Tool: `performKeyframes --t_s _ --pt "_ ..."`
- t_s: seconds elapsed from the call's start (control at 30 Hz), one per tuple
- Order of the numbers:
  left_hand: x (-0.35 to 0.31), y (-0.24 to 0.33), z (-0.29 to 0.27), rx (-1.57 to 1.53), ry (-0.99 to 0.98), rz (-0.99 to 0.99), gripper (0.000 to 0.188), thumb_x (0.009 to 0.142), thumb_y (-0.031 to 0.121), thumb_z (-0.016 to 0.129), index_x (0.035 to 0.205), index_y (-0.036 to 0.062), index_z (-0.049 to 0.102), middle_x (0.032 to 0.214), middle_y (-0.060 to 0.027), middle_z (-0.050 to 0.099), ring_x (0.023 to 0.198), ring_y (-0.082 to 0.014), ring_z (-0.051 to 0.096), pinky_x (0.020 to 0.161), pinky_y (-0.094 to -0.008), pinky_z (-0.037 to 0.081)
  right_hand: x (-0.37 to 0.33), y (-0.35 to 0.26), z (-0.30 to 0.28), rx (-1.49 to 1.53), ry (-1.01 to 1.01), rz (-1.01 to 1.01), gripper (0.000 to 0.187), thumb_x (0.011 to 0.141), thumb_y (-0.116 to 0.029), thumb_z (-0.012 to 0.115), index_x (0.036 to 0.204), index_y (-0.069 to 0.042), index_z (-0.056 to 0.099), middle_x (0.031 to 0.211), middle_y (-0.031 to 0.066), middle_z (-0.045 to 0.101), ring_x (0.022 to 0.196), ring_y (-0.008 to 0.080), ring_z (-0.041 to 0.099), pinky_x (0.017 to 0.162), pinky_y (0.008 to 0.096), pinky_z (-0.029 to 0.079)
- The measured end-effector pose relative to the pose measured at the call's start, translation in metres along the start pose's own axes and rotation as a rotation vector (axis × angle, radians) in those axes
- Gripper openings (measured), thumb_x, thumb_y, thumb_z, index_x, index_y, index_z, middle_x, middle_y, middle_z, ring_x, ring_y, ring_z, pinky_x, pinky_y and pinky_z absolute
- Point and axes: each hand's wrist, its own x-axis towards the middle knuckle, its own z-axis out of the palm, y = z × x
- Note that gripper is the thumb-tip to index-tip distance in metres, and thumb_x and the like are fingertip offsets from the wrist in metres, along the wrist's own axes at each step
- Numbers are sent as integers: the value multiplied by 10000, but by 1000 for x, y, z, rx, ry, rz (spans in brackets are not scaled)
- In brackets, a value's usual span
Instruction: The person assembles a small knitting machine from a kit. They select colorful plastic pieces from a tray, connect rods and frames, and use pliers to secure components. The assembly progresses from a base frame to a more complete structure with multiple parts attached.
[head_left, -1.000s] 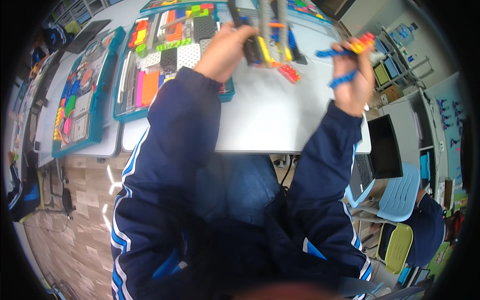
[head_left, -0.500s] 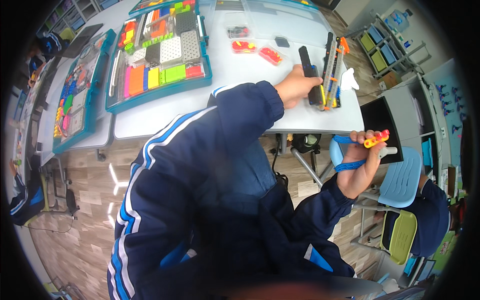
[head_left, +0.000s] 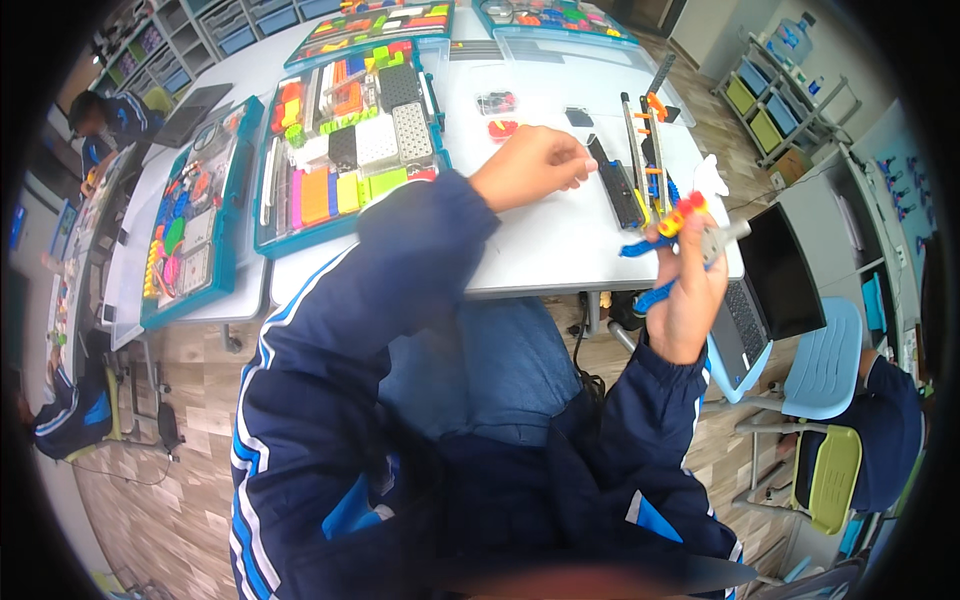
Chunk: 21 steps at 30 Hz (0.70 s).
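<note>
My left hand (head_left: pixel 535 165) hovers over the white table, its fingers curled together; whatever they may hold is too small to make out. Close to its fingertips lies a long black building piece (head_left: pixel 617 185), apart from the hand. Beside that stands a model of grey beams (head_left: pixel 641 140) with orange and yellow parts. At the table's right front edge my right hand (head_left: pixel 687 300) is closed around a partly built toy-brick assembly. Blue curved beams (head_left: pixel 645 247), a yellow-and-red connector (head_left: pixel 683 214) and a grey part (head_left: pixel 718 242) stick out of its grip.
Teal-rimmed boxes (head_left: pixel 262 245) of colourful bricks stand on the left. Small clear tubs (head_left: pixel 497 102) of parts sit beyond my left hand. An open laptop (head_left: pixel 745 325) is on a blue chair right of the table. Other people (head_left: pixel 125 125) are at the left and lower right.
My left hand has let go of the black piece and moved left. My right hand has risen toward the table with the assembly. The view has shifted, showing more of the far table.
</note>
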Motion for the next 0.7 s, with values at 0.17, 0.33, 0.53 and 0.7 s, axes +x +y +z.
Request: performKeyframes --t_s 0.17,0.33,0.53,0.7 --pt "-28 -2 -24 -421 -322 -44 281 951 222 606 1034 -44 638 904 -119 694 821 -187 686 775 -307 569 10 39 41 -15 -75 101 199 939 -192 642 1013 -12 600 841 -24 584 715 36 497 634 204 397" --pt "-37 -11 -29 -485 -58 9 233 881 142 691 1035 -13 611 943 -107 672 889 -179 664 754 -314 569 18 65 60 -92 -153 127 231 928 -199 656 1042 -1 619 847 -7 607 738 53 534 676 211 431" --pt "-36 -18 -26 -270 73 147 338 776 67 777 1053 -15 601 918 -107 659 883 -157 639 739 -304 559 21 85 67 -115 -117 150 226 933 -203 645 1019 5 621 879 35 633 784 81 584 700 222 460" --pt "-31 -26 -22 -309 170 29 306 828 26 703 1098 -62 591 936 -118 671 875 -170 642 751 -294 566 14 92 63 -364 -103 -48 229 937 -210 633 993 12 625 918 67 625 776 92 575 708 232 462"
